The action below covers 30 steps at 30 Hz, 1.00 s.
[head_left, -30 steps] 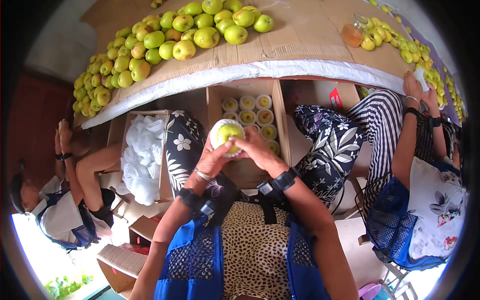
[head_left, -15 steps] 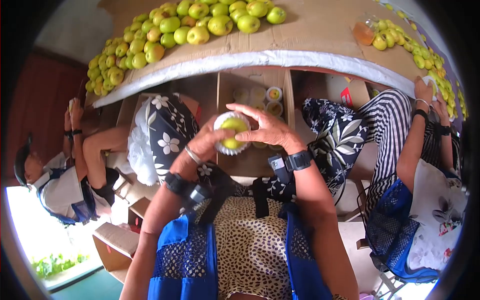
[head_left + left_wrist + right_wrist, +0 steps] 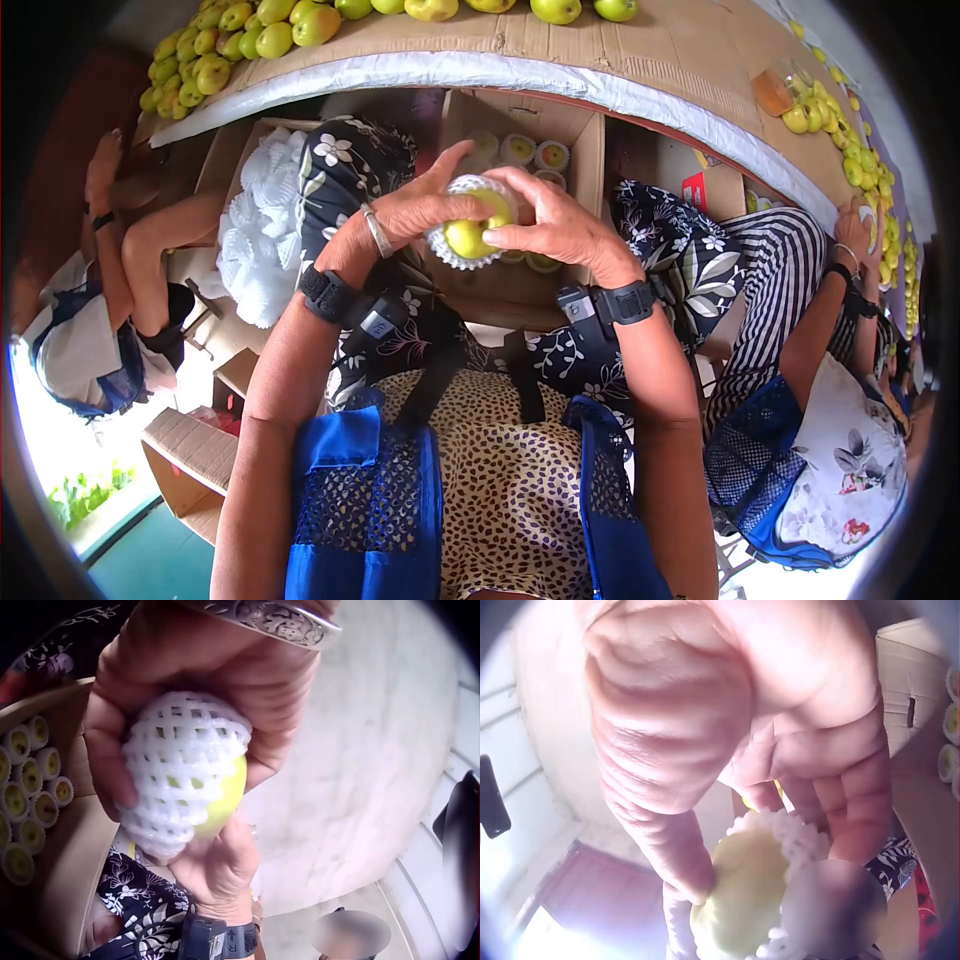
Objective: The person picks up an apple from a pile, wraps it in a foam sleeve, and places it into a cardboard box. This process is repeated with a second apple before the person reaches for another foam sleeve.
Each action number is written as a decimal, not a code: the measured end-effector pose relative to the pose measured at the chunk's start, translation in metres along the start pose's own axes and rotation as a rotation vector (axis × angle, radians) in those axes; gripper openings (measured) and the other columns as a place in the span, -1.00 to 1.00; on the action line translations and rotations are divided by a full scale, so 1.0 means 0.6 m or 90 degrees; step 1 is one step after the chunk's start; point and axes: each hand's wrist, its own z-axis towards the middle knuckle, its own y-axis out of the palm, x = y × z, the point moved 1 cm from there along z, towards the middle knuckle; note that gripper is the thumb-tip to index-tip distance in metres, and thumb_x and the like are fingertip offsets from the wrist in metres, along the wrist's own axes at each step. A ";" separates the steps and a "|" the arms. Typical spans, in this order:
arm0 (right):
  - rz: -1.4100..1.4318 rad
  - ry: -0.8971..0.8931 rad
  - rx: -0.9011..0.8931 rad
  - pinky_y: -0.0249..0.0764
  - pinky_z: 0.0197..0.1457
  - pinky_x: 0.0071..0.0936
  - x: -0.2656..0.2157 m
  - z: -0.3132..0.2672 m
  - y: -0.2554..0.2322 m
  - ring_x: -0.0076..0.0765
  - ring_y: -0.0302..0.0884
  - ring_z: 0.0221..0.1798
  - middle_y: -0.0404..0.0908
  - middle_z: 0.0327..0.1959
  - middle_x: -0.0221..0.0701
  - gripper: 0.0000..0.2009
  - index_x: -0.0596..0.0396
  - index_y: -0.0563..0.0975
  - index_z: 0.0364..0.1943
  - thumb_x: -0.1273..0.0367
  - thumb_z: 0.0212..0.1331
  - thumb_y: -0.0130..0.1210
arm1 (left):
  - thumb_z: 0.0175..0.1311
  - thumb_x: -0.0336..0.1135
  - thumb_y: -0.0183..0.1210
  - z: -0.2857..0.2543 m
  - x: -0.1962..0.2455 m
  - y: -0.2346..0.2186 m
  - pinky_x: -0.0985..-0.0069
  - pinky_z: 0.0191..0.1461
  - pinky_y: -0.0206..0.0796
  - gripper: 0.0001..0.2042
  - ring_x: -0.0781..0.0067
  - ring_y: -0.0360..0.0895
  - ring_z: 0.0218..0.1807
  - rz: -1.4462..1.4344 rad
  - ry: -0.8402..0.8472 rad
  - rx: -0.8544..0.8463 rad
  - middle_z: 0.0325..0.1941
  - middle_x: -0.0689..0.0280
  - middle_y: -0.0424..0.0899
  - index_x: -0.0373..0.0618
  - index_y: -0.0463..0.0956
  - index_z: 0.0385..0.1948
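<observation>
A yellow-green apple (image 3: 487, 225) is held between both hands above an open carton, partly wrapped in a white foam net (image 3: 176, 772). My left hand (image 3: 418, 212) grips it from the left, thumb across the front. In the left wrist view, its fingers curl round the netted side, while bare skin shows at the lower right. My right hand (image 3: 568, 232) pinches the apple from the right. The right thumb (image 3: 679, 862) presses on bare skin and the fingers reach over the far side of the net, as seen in the right wrist view.
The carton (image 3: 578, 118) below holds several netted apples (image 3: 518, 150). Left of my knee is a pile of white foam nets (image 3: 262, 220). Across the front runs a cardboard-covered table (image 3: 680, 50) with loose apples (image 3: 275, 38). Seated people work on both sides.
The right hand's fingers, spread off the apple half a second ago, now lie on its net. The head view has shifted, and the person on the left has lowered out of sight partly.
</observation>
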 end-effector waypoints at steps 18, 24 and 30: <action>0.163 0.796 -0.155 0.39 -0.03 -0.24 0.444 -0.010 0.175 -0.11 0.34 0.03 0.28 0.18 -0.18 -0.41 0.07 0.36 0.11 0.12 -0.06 0.12 | -0.09 -0.34 0.19 -0.092 -0.012 -0.156 0.26 0.23 0.07 -0.57 0.04 0.20 0.21 0.679 0.140 0.551 0.17 0.10 0.29 -0.16 0.43 -0.08; 0.497 0.860 0.046 0.39 -0.20 0.11 0.488 -0.041 0.214 0.11 0.37 -0.04 0.21 0.20 -0.08 -0.39 0.08 0.35 0.09 0.17 -0.12 0.18 | -0.09 -0.44 0.14 -0.088 0.001 -0.159 0.33 0.19 0.12 -0.65 0.11 0.25 0.18 0.642 0.100 0.552 0.13 0.12 0.34 -0.17 0.47 -0.15; 0.252 0.752 -0.090 0.37 0.03 -0.14 0.478 -0.016 0.232 0.01 0.38 0.05 0.29 0.17 -0.10 -0.42 0.18 0.30 0.11 0.26 -0.06 0.15 | -0.04 -0.31 0.09 -0.088 -0.007 -0.166 0.35 0.23 0.05 -0.63 0.18 0.29 0.17 0.610 0.073 0.559 0.15 0.14 0.35 -0.18 0.47 -0.12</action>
